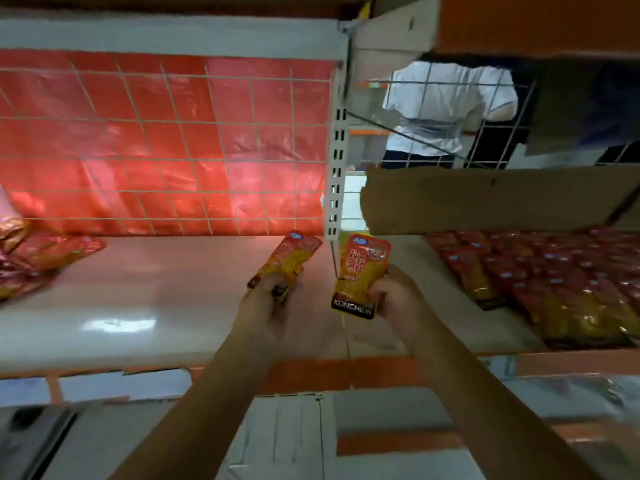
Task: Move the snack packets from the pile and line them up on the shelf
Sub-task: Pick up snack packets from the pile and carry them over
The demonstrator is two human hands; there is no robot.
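Holding one packet each: left hand grips a packet tilted up-right, right hand pinches an upright packet. Pile lies right; bare shelf lies left, nearer the left hand.

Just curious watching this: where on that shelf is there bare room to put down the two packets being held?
The white shelf is bare in a wide stretch between the heap of packets at its far left and the upright post, just ahead of the left hand. Right of the post it is crowded: rows of packets fill it beside the right hand.
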